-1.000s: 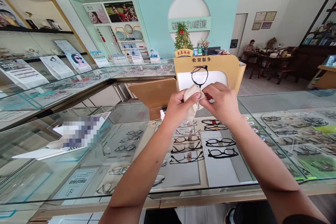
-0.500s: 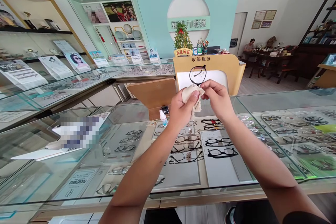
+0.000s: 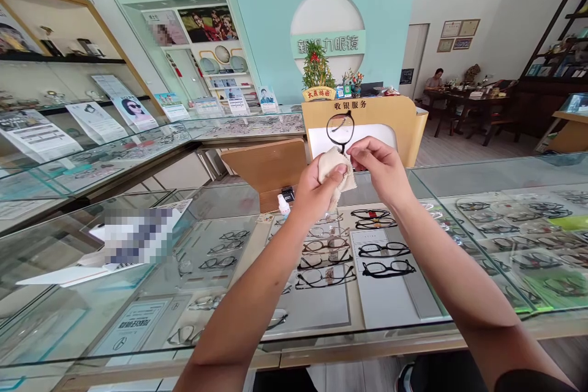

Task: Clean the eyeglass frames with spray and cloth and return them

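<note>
I hold a pair of black round-framed glasses (image 3: pixel 340 129) up in front of me, above a glass display counter (image 3: pixel 482 174). My left hand (image 3: pixel 316 190) is closed round a beige cleaning cloth (image 3: pixel 331 166) that is pressed against the lower part of the frame. My right hand (image 3: pixel 379 168) pinches the glasses from the right, just beside the cloth. One round lens sticks up above both hands; the other lens is hidden by the cloth and fingers.
Under the counter glass lie several rows of spectacle frames (image 3: pixel 383 268). A small white spray bottle (image 3: pixel 283 204) stands on the counter by my left wrist. A wooden cashier desk (image 3: pixel 407 116) is behind it. A person sits at a table (image 3: pixel 434 79) far right.
Both hands and the glasses have shifted slightly left and up. The cloth has worked along the frame, and the spray bottle has come into sight beside my left wrist.
</note>
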Available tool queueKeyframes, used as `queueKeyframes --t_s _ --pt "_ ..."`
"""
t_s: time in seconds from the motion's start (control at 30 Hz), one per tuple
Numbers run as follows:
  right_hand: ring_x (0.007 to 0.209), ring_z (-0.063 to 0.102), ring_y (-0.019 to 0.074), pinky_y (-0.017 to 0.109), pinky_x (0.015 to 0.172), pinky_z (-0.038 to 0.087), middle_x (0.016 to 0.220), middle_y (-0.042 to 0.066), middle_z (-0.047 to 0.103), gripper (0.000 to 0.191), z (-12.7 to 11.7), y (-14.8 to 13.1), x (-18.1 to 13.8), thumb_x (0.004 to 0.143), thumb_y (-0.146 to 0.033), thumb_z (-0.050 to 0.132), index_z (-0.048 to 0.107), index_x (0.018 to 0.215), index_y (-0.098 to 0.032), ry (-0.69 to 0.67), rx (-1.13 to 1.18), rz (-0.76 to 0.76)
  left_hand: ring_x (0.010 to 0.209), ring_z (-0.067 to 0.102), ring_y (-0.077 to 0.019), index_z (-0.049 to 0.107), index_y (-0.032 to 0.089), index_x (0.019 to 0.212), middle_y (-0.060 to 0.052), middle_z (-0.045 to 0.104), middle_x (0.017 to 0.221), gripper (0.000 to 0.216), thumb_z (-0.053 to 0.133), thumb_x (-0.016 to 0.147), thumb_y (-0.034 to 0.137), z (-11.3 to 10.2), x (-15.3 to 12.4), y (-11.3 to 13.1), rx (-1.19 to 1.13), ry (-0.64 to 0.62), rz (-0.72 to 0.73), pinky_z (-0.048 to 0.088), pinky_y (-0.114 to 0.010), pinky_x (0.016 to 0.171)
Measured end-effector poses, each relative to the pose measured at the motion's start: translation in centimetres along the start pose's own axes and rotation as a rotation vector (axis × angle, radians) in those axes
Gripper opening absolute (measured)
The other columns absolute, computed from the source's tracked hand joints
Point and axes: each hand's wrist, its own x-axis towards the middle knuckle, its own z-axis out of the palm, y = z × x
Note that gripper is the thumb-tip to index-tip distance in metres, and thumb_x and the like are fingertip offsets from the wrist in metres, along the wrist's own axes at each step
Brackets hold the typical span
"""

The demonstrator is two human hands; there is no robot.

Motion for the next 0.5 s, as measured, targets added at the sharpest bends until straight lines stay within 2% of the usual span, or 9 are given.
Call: queueKeyframes --t_s 0.17,0.3,0.4,0.5 --pt "0.068 0.055 0.0126 0.031 0.069 0.047 0.070 -0.003 0.068 0.031 0.4 0.2 -0.1 0.077 -0.052 0.096 0.082 0.079 -0.025 -0.049 0.093 0.097 0.057 0.051 -0.0107 0.070 0.020 0.087 0.002 0.061 0.067 0.053 0.079 0.091 0.072 0.5 -0.1 0.3 0.049 0.086 0.021 0.044 -0.024 0.054" --pt "0.061 0.050 0.0121 0.030 0.062 0.042 0.063 -0.005 0.062 0.035 0.4 0.7 -0.1 0.074 -0.055 0.099 0.083 0.080 -0.025 -0.106 0.183 0.177 0.054 0.060 -0.0130 0.069 0.021 0.089 0.000 0.070 0.070 0.056 0.073 0.095 0.076 0.1 -0.1 0.3 -0.038 0.013 -0.071 0.050 -0.026 0.054" --pt "0.058 0.044 0.0117 0.030 0.057 0.036 0.064 -0.004 0.062 0.037 0.3 0.9 0.0 0.070 -0.055 0.101 0.083 0.080 -0.024 -0.099 0.264 0.249 0.078 0.077 -0.0200 0.076 0.020 0.092 -0.005 0.081 0.086 0.056 0.079 0.089 0.076 -0.5 0.2 -0.3 -0.127 -0.028 -0.154 0.063 -0.030 0.075" --pt "0.064 0.046 0.0130 0.030 0.063 0.039 0.075 -0.002 0.069 0.038 -0.1 0.7 0.3 0.066 -0.055 0.102 0.084 0.081 -0.025 -0.042 0.300 0.274 0.105 0.081 -0.0255 0.082 0.021 0.096 -0.007 0.085 0.099 0.056 0.087 0.083 0.075 -0.7 0.4 -0.5 -0.191 0.038 -0.216 0.064 -0.032 0.097"
